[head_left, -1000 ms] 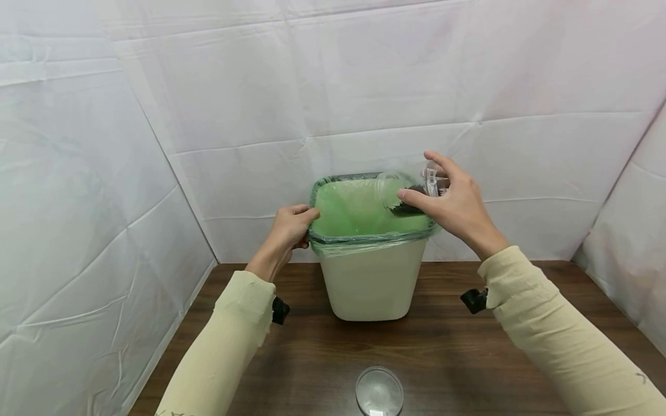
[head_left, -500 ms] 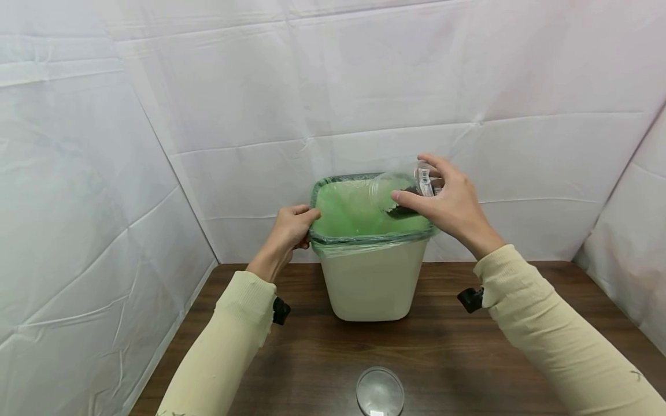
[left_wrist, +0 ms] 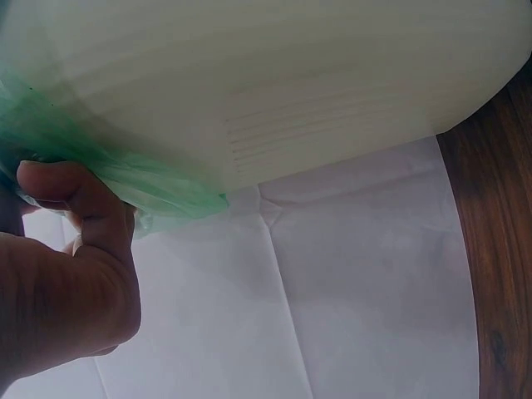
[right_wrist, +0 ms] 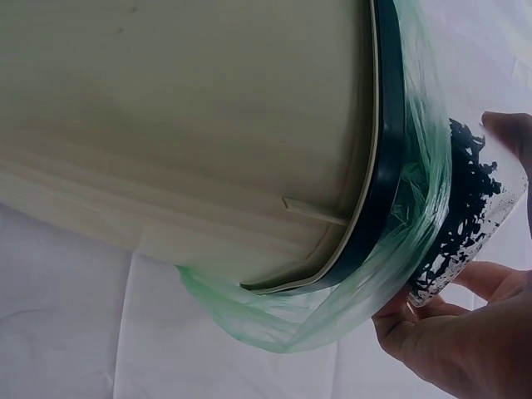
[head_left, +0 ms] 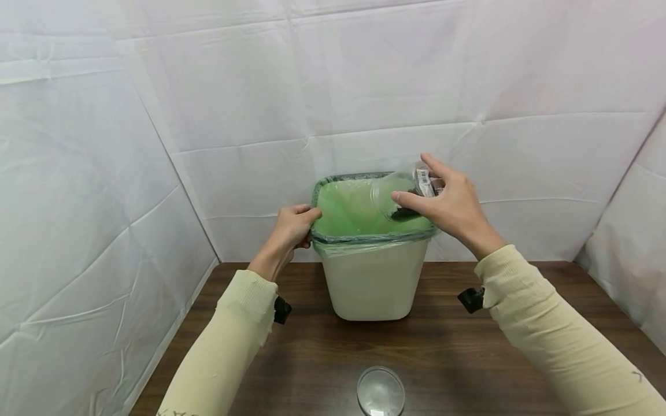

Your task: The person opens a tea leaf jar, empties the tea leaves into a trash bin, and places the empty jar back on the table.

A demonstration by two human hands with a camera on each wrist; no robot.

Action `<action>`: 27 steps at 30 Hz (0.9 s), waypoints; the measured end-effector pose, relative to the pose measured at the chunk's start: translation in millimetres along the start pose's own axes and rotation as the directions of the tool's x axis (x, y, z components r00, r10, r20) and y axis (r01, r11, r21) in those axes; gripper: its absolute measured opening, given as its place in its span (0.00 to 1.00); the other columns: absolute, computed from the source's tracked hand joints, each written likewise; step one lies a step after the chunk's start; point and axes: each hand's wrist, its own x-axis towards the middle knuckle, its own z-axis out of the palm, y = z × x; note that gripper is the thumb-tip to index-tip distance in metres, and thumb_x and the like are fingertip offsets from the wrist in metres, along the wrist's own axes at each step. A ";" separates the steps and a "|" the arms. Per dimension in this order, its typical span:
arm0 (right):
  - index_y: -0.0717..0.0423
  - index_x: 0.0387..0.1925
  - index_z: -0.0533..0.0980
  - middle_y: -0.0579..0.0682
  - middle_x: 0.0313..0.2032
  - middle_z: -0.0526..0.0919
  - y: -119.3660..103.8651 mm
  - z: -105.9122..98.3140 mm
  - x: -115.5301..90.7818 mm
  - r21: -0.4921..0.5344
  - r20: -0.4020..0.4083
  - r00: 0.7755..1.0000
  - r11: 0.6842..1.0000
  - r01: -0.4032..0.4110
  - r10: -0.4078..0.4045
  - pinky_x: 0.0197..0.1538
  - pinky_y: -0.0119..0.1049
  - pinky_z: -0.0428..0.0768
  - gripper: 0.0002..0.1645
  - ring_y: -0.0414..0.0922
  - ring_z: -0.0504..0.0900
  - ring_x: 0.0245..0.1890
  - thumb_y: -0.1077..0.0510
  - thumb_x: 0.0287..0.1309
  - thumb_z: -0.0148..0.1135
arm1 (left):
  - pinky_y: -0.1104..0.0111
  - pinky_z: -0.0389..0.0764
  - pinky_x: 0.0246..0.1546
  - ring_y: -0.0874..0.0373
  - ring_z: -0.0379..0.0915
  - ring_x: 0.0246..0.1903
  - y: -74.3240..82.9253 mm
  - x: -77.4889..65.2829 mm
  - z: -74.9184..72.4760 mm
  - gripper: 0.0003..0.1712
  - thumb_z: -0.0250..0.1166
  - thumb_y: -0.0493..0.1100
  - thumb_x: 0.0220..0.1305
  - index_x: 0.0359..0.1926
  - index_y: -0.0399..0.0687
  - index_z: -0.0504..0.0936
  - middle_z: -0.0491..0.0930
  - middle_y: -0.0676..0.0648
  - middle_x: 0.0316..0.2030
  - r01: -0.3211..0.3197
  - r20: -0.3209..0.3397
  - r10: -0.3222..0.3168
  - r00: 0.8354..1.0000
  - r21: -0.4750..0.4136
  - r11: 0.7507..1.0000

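A cream trash bin (head_left: 372, 283) stands on the table, lined with a green plastic bag (head_left: 343, 202) folded over its dark rim. My left hand (head_left: 292, 228) grips the bin's left rim, fingers curled over the bag's edge. In the left wrist view a bent finger (left_wrist: 79, 195) presses on the green plastic. On the right, my right hand (head_left: 452, 199) holds a clear plastic jar (head_left: 382, 196) with a barcode label, tipped on its side with its mouth leftward over the bin. Dark flakes (right_wrist: 465, 208) lie along the jar's lower wall.
A round clear lid (head_left: 380, 392) lies on the dark wooden table (head_left: 312, 352) near the front. White cloth (head_left: 234, 104) hangs behind the bin and along both sides. Each wrist carries a small black camera (head_left: 471, 300).
My right hand has shifted slightly left with the jar, whose mouth now tips further down. The dark flakes sit lower in it. My left hand stays on the rim.
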 end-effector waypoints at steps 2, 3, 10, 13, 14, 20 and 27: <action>0.41 0.78 0.58 0.56 0.70 0.68 0.6 -0.4 0.0 -0.001 -0.002 1.000 1.000 0.003 -0.003 0.58 0.59 0.72 0.58 0.55 0.69 0.64 0.33 0.51 0.74 | 0.67 0.71 0.24 0.59 0.59 0.18 0.9 -0.2 0.7 0.30 0.59 0.47 0.72 0.72 0.47 0.70 0.65 0.49 0.20 -0.001 0.000 0.001 1.000 0.000 1.000; 0.40 0.78 0.57 0.56 0.70 0.68 0.8 -0.6 0.0 -0.002 -0.002 1.000 1.000 0.002 -0.002 0.58 0.59 0.72 0.58 0.55 0.69 0.64 0.33 0.51 0.74 | 0.67 0.71 0.24 0.59 0.59 0.18 1.4 -0.2 1.1 0.30 0.59 0.46 0.72 0.72 0.47 0.70 0.65 0.50 0.20 -0.002 0.000 0.002 1.000 0.000 1.000; 0.39 0.78 0.58 0.55 0.69 0.68 1.3 -2.1 -1.9 -0.003 -0.003 1.000 1.000 -0.002 0.002 0.56 0.58 0.72 0.57 0.55 0.69 0.63 0.33 0.51 0.74 | 0.67 0.70 0.24 0.59 0.60 0.18 3.0 -0.6 2.3 0.32 0.59 0.47 0.72 0.74 0.47 0.68 0.66 0.49 0.21 0.003 0.003 -0.003 1.000 0.004 1.000; 0.38 0.78 0.58 0.57 0.69 0.68 1.8 -2.4 -2.1 0.001 0.003 1.000 1.000 -0.009 0.009 0.55 0.58 0.72 0.57 0.56 0.69 0.62 0.34 0.52 0.74 | 0.67 0.70 0.24 0.59 0.60 0.18 3.4 -1.0 2.4 0.31 0.59 0.47 0.72 0.73 0.47 0.69 0.66 0.49 0.21 0.003 0.002 -0.003 1.000 0.002 1.000; 0.38 0.78 0.58 0.57 0.69 0.68 1.9 -2.5 -2.4 0.002 0.003 1.000 1.000 -0.011 0.011 0.55 0.58 0.72 0.57 0.56 0.69 0.62 0.34 0.52 0.74 | 0.67 0.70 0.23 0.59 0.60 0.18 3.6 -1.3 2.5 0.31 0.59 0.47 0.72 0.73 0.47 0.69 0.66 0.49 0.21 0.003 0.002 -0.003 1.000 0.002 1.000; 0.39 0.77 0.59 0.58 0.67 0.70 2.9 -1.8 -2.6 0.008 -0.003 1.000 1.000 -0.012 0.012 0.54 0.56 0.73 0.56 0.54 0.70 0.61 0.33 0.51 0.74 | 0.67 0.70 0.24 0.59 0.60 0.19 3.2 -1.1 3.3 0.31 0.59 0.46 0.72 0.73 0.47 0.68 0.66 0.49 0.22 0.002 0.002 -0.002 1.000 0.003 1.000; 0.38 0.78 0.59 0.59 0.67 0.70 3.1 -1.6 -2.6 0.002 0.005 1.000 1.000 -0.018 0.018 0.55 0.58 0.72 0.57 0.55 0.69 0.62 0.32 0.51 0.74 | 0.67 0.70 0.23 0.59 0.59 0.19 2.1 0.5 3.5 0.30 0.59 0.46 0.72 0.72 0.47 0.70 0.66 0.49 0.22 0.004 0.000 -0.004 1.000 -0.001 1.000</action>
